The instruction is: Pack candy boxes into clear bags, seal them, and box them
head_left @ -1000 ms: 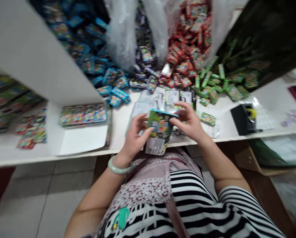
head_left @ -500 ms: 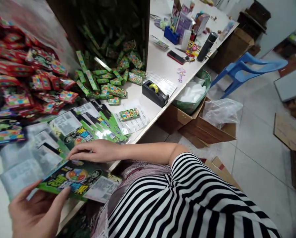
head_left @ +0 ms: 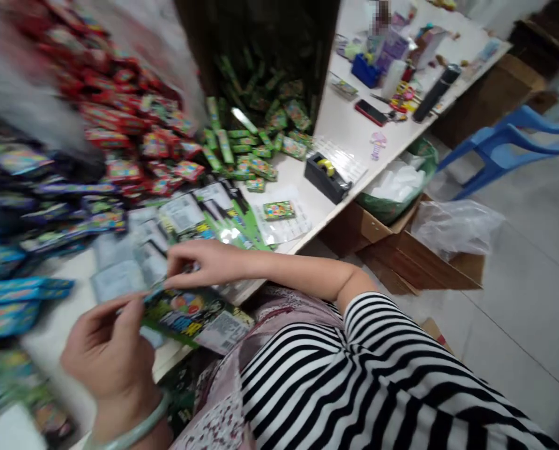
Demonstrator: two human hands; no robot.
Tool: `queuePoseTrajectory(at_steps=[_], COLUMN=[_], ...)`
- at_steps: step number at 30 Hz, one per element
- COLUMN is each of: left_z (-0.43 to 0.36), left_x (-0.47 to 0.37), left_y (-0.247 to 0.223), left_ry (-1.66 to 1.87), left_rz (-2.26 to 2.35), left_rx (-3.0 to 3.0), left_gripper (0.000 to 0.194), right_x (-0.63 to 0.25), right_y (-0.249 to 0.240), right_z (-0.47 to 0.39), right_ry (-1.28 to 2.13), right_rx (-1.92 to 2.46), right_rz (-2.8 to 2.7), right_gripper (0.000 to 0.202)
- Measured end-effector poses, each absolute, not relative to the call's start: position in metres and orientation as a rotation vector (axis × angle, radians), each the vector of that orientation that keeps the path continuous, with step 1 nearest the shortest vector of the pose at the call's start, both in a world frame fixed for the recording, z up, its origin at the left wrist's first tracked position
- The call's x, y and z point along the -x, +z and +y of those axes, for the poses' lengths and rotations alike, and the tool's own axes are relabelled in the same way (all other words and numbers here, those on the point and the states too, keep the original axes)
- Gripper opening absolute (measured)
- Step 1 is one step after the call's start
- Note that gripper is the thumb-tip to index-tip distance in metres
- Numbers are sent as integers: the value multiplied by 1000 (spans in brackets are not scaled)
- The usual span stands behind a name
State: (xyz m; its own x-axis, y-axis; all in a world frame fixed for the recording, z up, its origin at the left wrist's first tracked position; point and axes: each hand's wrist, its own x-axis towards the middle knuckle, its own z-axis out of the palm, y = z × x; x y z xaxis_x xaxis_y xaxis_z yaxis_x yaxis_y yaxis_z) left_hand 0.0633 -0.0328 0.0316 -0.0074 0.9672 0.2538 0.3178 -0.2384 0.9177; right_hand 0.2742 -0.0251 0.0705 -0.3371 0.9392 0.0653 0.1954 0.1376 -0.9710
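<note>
A printed green and black plastic pouch hangs at the near table edge, tilted, with a white label panel at its lower end. My left hand, a pale bangle on its wrist, pinches the pouch's left corner between thumb and fingers. With bent fingers, my right hand grips the upper edge of the same pouch close by. Just beyond lie more flat pouches, fanned out in a stack. A small green packet rests on a white sticker sheet to the right.
Heaps of red packets, purple packets and blue packets cover the left. Green packets spill from a dark box. A tape dispenser stands near the edge. Cardboard boxes and a blue chair are right.
My left hand has shifted from under the pouch to its upper left corner. My right fingers have curled onto the edge, closer to the left hand. The view has swung left.
</note>
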Motion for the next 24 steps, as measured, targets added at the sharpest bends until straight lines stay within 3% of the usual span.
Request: queuePoseTrajectory(at_steps=[2,10,13,24], left_z=[-33,-40,-44,-44], left_x=[-68,-57,-43,-22], left_y=[43,51,54,56], left_ry=[1372,1113,1071,963], left_rz=[1439,1148,1024,963], left_rx=[-1486,-1348,-1355,-1350], left_gripper=[10,26,27,28], right_x=[-269,-262,-260,-252], right_y=[75,69,70,55], right_z=[-24,-21,-29,-57], right_ry=[1332,1435,1328,990], right_rx=[1113,1151,1101,1009], right_rz=[-1605,-1632,-1717,-1817], right_gripper=[15,16,22,9])
